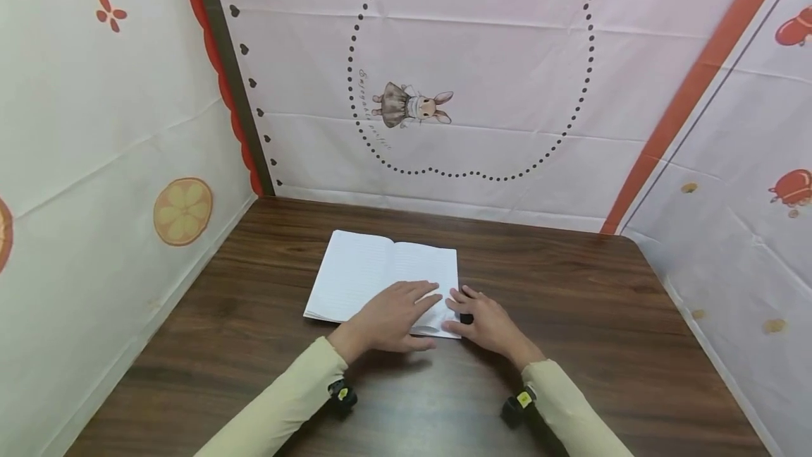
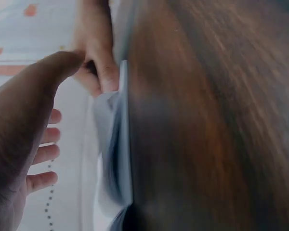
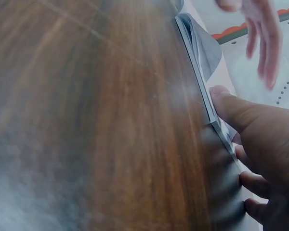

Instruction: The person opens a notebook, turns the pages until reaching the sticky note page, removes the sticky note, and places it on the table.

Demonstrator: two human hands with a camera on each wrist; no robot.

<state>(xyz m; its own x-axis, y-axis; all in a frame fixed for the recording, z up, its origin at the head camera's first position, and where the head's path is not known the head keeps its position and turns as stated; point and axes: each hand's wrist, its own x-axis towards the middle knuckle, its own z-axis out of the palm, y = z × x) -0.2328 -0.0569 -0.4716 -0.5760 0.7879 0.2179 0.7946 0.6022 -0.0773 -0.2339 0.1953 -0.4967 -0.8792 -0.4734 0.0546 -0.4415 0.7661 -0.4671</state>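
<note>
An open notebook with lined white pages lies on the wooden table. My left hand hovers over its right page, fingers spread and fairly straight; in the left wrist view its thumb and fingers stand apart with nothing between them. At the notebook's lower right corner is my right hand. Its thumb touches the page edge, while the other fingers reach along the right side, tips down close to the table. Near the bottom edge, a page bulges up in a curve.
Brown wood-grain table surrounds the notebook on all sides. Printed white cloth hangs behind it and along both sides. A small black camera is strapped to the left wrist, another camera to the right.
</note>
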